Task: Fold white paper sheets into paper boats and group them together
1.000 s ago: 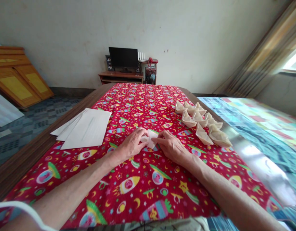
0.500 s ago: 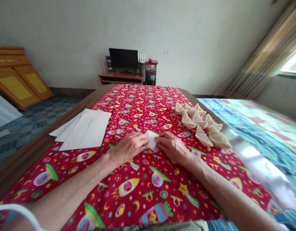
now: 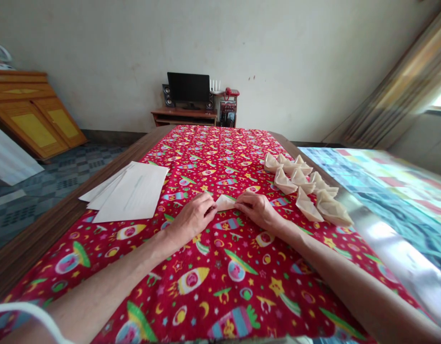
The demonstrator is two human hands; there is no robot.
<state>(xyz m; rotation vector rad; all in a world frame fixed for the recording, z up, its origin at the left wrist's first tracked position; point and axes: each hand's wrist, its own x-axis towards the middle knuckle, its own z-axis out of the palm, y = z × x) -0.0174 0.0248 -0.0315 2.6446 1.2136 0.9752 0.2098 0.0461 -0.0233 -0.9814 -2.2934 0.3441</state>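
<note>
A small piece of folded white paper (image 3: 225, 203) lies between my two hands at the middle of the table, its upper part forming a low triangle. My left hand (image 3: 198, 210) pinches its left end with fingers curled. At its right end, my right hand (image 3: 256, 208) closes thumb and fingers on the paper. The fingertips hide both ends. To the right stand several folded paper boats (image 3: 305, 179) grouped in rows. On the left lies a fanned stack of white paper sheets (image 3: 132, 196) with faint print on the top one.
A red patterned cloth (image 3: 206, 248) covers the dark wooden table (image 3: 109, 177). Beyond it, a monitor (image 3: 188, 88) with speakers stands on a small desk. A wooden cabinet (image 3: 41, 119) is at the left, and a bed (image 3: 395, 191) with a patchwork cover at the right.
The paper has gone from a diamond-like shape to a lower triangle between my hands. My fingers have closed in on its two ends. The view has shifted slightly.
</note>
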